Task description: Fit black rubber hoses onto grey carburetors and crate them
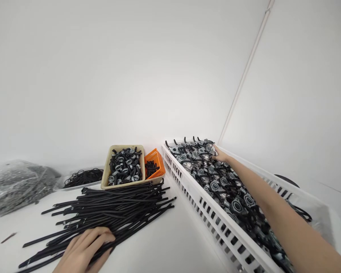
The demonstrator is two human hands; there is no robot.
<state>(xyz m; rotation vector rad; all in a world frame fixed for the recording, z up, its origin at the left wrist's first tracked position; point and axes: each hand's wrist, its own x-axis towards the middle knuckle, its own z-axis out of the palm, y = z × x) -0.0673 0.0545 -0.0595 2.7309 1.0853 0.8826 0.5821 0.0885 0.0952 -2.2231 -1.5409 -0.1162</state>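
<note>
My left hand [86, 248] lies at the near edge of a loose pile of long black rubber hoses [110, 210], its fingers curled around one or more of them. My right hand [221, 154] reaches to the far end of a long white plastic basket [199, 204]. There its thumb and fingers close about a silvery metal part with a short black hose [209, 149]; the fingertips are partly hidden. Rows of similar metal parts with round openings [215, 185] fill much of the basket.
Behind the hoses stand a cream bin [103, 181] of short hoses with metal rings and an orange basket [160, 168] of small black pieces. Farther left are a tray of thin black rings [83, 177] and a clear plastic bag [19, 185]. A white wall [159, 76] rises behind.
</note>
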